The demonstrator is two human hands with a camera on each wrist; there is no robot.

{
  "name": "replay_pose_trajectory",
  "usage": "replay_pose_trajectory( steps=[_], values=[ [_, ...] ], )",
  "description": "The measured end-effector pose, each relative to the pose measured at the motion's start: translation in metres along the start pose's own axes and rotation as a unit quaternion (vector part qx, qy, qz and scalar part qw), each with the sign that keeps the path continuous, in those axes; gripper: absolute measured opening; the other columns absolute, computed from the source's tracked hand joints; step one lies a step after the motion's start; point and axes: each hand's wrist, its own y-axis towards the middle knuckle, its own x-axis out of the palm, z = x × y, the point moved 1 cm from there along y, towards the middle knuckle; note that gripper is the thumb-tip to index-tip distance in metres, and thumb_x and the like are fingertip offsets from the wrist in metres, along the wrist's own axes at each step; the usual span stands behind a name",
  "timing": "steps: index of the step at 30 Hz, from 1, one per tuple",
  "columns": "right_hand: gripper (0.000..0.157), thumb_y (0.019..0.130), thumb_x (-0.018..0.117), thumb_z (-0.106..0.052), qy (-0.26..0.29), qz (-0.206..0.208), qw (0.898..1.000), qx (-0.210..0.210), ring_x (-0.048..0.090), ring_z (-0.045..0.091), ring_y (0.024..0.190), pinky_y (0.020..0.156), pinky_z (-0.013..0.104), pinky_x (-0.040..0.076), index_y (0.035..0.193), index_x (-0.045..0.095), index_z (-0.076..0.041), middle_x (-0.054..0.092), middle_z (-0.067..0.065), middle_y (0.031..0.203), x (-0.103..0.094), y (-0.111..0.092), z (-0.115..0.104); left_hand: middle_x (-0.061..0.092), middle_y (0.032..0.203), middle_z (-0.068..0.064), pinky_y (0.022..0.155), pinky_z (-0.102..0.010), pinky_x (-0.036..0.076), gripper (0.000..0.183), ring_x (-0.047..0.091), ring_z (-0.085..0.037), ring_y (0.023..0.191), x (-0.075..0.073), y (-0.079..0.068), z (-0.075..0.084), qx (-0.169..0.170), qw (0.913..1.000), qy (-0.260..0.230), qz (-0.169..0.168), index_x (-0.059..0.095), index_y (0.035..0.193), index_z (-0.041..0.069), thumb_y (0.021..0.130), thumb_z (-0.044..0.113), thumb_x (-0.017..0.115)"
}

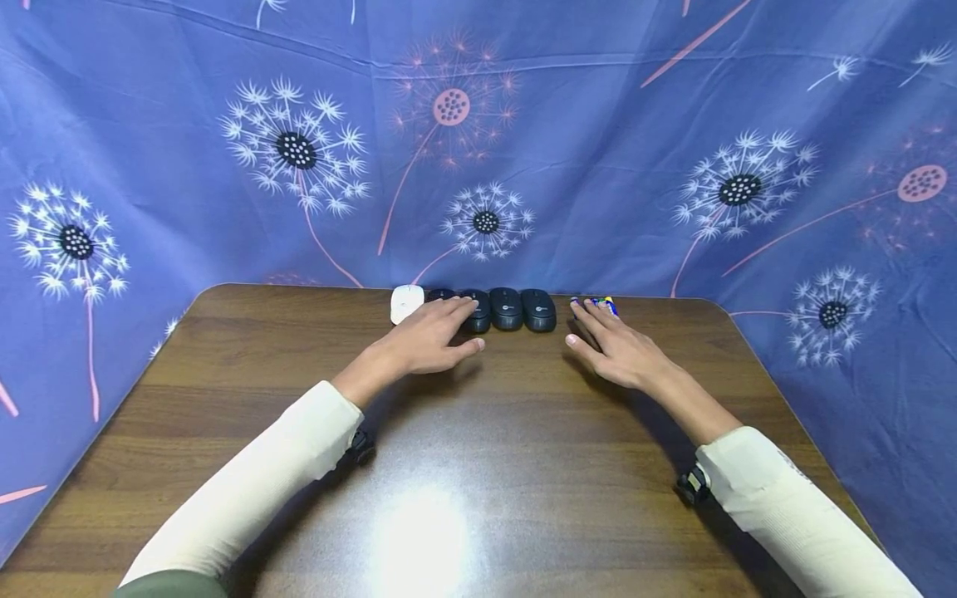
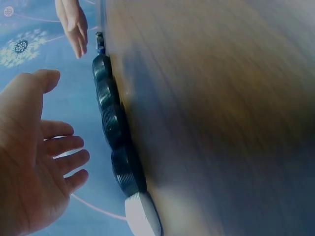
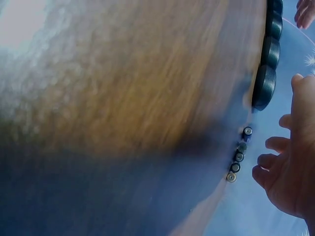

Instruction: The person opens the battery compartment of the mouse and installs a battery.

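Note:
A row of computer mice lines the far edge of the table: a white mouse (image 1: 406, 304) at the left end, then several black mice (image 1: 507, 310). Above the left part of that row hovers my left hand (image 1: 426, 339), fingers extended and thumb apart, covering parts of two black mice in the head view. My right hand (image 1: 624, 353) is spread over the small batteries (image 3: 239, 157), which lie side by side to the right of the mice. In the head view its fingers hide most of them. Neither hand holds anything; the left wrist view shows the left palm bare.
The wooden table (image 1: 478, 432) has rounded far corners and a bright glare near the front. Behind it hangs a blue cloth (image 1: 583, 166) with dandelion prints, close to the back edge and wrapping round both sides.

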Motion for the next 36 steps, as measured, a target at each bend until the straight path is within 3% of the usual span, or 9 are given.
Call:
replay_pose_trajectory(
  steps=[12, 23, 28, 36],
  values=[
    [0.079, 0.120, 0.040, -0.060, -0.007, -0.008, 1.000, -0.006, 0.020, 0.051, 0.174, 0.143, 0.071, 0.026, 0.180, 0.025, -0.011, 0.023, 0.025, 0.186, 0.001, 0.004, -0.008, 0.041, 0.181, -0.021, 0.148, -0.054, 0.028, 0.079, 0.036, -0.039, 0.171, 0.010, 0.022, 0.015, -0.017, 0.9995, 0.006, -0.027, 0.038, 0.174, 0.001, 0.116, 0.053, 0.050],
    [0.079, 0.118, 0.043, -0.062, -0.008, -0.022, 1.000, -0.012, 0.020, 0.051, 0.173, 0.140, 0.076, 0.030, 0.180, 0.028, -0.016, 0.022, 0.024, 0.187, 0.006, 0.008, -0.017, 0.034, 0.185, -0.016, 0.150, -0.048, 0.021, 0.075, 0.029, -0.034, 0.175, 0.028, 0.048, 0.042, -0.006, 0.9974, 0.034, -0.063, 0.034, 0.177, 0.005, 0.117, 0.049, 0.047],
    [0.079, 0.118, 0.042, -0.062, 0.004, -0.031, 0.999, -0.019, 0.018, 0.049, 0.174, 0.141, 0.075, 0.029, 0.180, 0.027, -0.015, 0.020, 0.022, 0.188, 0.007, 0.013, -0.021, 0.026, 0.188, -0.012, 0.151, -0.044, 0.015, 0.078, 0.022, -0.031, 0.177, 0.034, 0.057, 0.050, -0.018, 0.9939, 0.060, -0.090, 0.027, 0.179, 0.009, 0.117, 0.053, 0.045],
    [0.082, 0.119, 0.042, -0.061, 0.014, -0.042, 0.999, -0.023, 0.017, 0.047, 0.175, 0.143, 0.072, 0.025, 0.181, 0.023, -0.011, 0.017, 0.019, 0.189, 0.013, 0.018, -0.020, 0.027, 0.189, -0.010, 0.151, -0.040, 0.014, 0.079, 0.022, -0.028, 0.177, 0.044, 0.071, 0.060, -0.019, 0.9898, 0.098, -0.101, 0.028, 0.179, 0.008, 0.116, 0.053, 0.045]
  ],
)
